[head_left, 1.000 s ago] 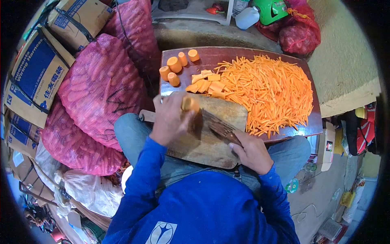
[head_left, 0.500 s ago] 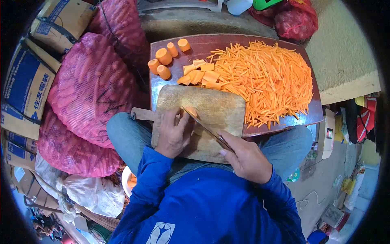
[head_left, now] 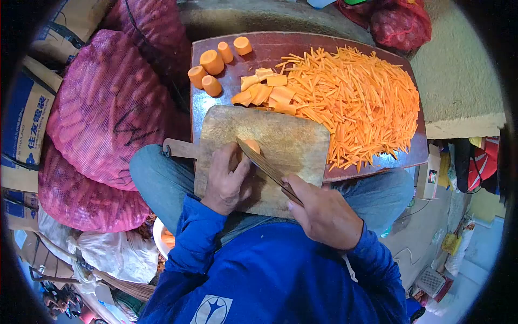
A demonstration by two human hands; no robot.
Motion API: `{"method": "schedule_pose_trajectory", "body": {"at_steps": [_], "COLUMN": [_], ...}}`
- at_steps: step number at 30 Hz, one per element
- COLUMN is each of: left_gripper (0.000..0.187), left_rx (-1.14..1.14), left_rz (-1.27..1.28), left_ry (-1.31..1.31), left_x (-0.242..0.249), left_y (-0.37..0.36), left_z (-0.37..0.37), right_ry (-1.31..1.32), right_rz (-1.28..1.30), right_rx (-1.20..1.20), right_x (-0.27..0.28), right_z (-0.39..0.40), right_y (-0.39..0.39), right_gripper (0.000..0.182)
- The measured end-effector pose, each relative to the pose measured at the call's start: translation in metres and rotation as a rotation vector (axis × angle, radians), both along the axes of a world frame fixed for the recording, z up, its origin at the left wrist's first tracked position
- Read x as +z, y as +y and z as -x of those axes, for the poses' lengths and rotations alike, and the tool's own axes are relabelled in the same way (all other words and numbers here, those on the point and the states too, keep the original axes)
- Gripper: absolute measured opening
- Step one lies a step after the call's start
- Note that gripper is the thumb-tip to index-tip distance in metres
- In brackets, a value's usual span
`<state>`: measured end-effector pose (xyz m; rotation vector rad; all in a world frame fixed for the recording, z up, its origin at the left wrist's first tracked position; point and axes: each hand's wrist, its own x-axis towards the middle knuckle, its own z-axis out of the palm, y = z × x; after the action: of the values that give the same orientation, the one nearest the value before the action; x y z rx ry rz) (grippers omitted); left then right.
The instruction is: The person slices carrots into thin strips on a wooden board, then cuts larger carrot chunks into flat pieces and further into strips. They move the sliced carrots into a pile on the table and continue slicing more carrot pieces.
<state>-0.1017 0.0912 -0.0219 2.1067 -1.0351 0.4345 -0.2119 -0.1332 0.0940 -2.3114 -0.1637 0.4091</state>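
A carrot piece [head_left: 252, 146] is pinned on the wooden chopping board [head_left: 291, 140] by the closed fingers of the left hand [head_left: 226, 181], and just beside them a knife [head_left: 264, 167] is gripped tight in the right hand [head_left: 324, 213], its blade resting on the piece.

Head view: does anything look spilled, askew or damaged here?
Nothing spilled. The cutting board sits partly on the table, its near end overhanging the person's lap. The left hand steadies a carrot piece; the right hand holds the knife.
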Motion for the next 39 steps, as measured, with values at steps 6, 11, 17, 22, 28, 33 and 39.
{"method": "schedule_pose_trajectory", "body": {"at_steps": [6,11,17,22,28,33,39], "left_gripper": [0.045,0.041,0.043,0.053,0.055,0.052,0.046], "left_rx": [0.027,0.060,0.090,0.025,-0.002,-0.001,0.111], "left_rz": [0.007,0.038,-0.022,-0.015,0.000,0.031,0.189], "left_ry": [-0.020,-0.049,-0.062,-0.092,-0.082,-0.042,0.229], "left_x": [0.001,0.002,0.000,0.001,-0.007,0.002,-0.004], "left_y": [-0.004,-0.004,0.004,0.006,0.008,0.005,0.012], "left_z": [0.004,0.005,0.005,0.003,0.003,0.002,-0.006], "right_ry": [-0.074,-0.033,-0.221,-0.174,-0.054,-0.101,-0.133], "right_rz": [0.023,-0.006,-0.036,0.077,0.098,0.064,0.072], "right_rx": [-0.015,0.014,0.034,0.063,0.050,0.069,0.088], "right_x": [-0.036,-0.038,-0.013,0.011,0.013,0.002,-0.002], "right_z": [-0.031,-0.056,-0.018,0.001,-0.002,-0.017,-0.014], "right_y": [0.013,0.012,0.004,0.000,0.006,0.007,0.005], "right_gripper": [0.039,0.034,0.039,0.040,0.041,0.041,0.042]}}
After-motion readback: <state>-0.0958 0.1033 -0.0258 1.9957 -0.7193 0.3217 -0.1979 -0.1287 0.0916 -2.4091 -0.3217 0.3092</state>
